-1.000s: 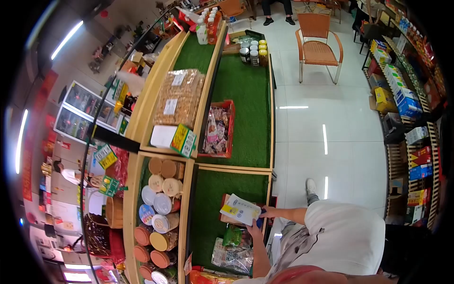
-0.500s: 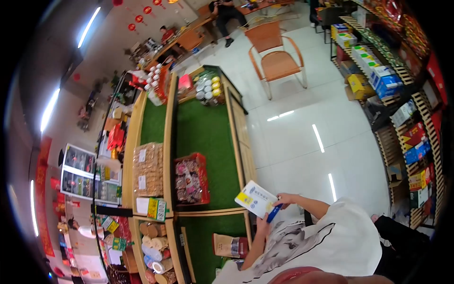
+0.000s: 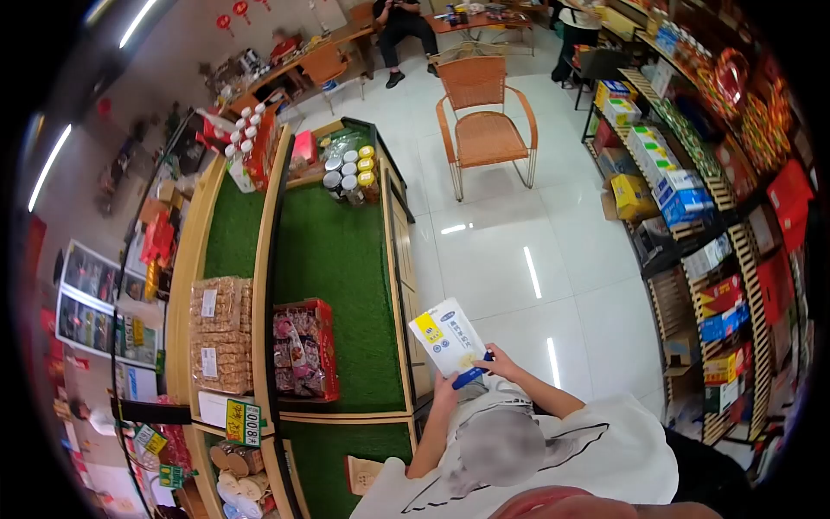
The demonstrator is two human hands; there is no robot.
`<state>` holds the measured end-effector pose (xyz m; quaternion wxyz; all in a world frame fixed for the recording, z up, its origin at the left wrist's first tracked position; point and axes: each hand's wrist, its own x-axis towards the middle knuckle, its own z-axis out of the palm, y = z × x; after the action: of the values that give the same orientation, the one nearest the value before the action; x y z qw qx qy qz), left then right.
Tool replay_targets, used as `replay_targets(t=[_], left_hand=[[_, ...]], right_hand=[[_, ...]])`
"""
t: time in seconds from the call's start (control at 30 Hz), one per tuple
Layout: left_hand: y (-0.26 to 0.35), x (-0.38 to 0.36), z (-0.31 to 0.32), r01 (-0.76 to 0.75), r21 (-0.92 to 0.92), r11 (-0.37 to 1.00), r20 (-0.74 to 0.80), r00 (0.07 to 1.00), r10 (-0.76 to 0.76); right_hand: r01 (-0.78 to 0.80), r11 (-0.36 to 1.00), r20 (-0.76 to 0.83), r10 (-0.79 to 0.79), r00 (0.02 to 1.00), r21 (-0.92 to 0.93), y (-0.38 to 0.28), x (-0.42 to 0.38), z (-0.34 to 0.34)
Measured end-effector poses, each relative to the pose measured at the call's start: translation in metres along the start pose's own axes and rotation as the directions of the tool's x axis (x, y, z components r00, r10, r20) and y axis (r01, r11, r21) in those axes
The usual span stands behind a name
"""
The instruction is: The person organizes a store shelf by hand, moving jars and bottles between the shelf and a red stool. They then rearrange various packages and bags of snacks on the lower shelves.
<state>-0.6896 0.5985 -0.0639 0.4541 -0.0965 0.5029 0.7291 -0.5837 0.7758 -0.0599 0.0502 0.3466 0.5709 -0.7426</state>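
Note:
A flat white package [image 3: 449, 334] with a yellow patch, blue printing and a blue lower edge is held in front of my white shirt, its printed face turned up. My left hand [image 3: 445, 391] grips its lower left corner. My right hand [image 3: 499, 362] has its fingers closed on the lower right corner, at the blue edge. Both hands are beside the wooden display stand [image 3: 399, 285] lined with green mat. The fingers beneath the package are hidden.
On the stand are a red box of wrapped snacks [image 3: 303, 350], bagged biscuits [image 3: 222, 336] and several jars [image 3: 352, 177]. A brown armchair [image 3: 489, 130] stands ahead on the tiled floor. Stocked shelves [image 3: 683, 203] line the right. A person in black [image 3: 405, 39] sits at the back.
The view has swung, so the stand appears further left and the chair lower. The package has moved up and left in view with both hands still on it.

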Motion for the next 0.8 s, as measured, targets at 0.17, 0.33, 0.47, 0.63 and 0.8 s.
replay_targets(t=[0.17,0.33,0.47,0.63,0.8], left_hand=[[0.060,0.052,-0.014,-0.093,0.044,0.995,-0.066,0.993,0.096],[0.102,0.093,-0.044,-0.288,-0.094,0.953,-0.147,0.951,0.272],[0.135,0.088,-0.070,-0.139,-0.170,0.976,-0.278,0.956,0.088],[0.146,0.100,-0.095,-0.201,-0.272,0.941,-0.386,0.918,0.084],[0.170,0.126,-0.096,-0.184,-0.304,0.935,-0.420,0.907,0.042]], right_hand=[[0.045,0.989,0.002,-0.045,0.999,-0.141,-0.057,0.066,0.027],[0.089,0.950,0.120,-0.054,0.991,-0.301,-0.099,0.142,0.058],[0.126,0.881,0.223,-0.024,0.975,-0.457,-0.131,0.180,0.091],[0.337,0.769,0.357,-0.151,0.922,-0.543,-0.129,0.231,0.121],[0.163,0.797,0.330,0.047,0.943,-0.581,-0.166,0.266,0.136]])
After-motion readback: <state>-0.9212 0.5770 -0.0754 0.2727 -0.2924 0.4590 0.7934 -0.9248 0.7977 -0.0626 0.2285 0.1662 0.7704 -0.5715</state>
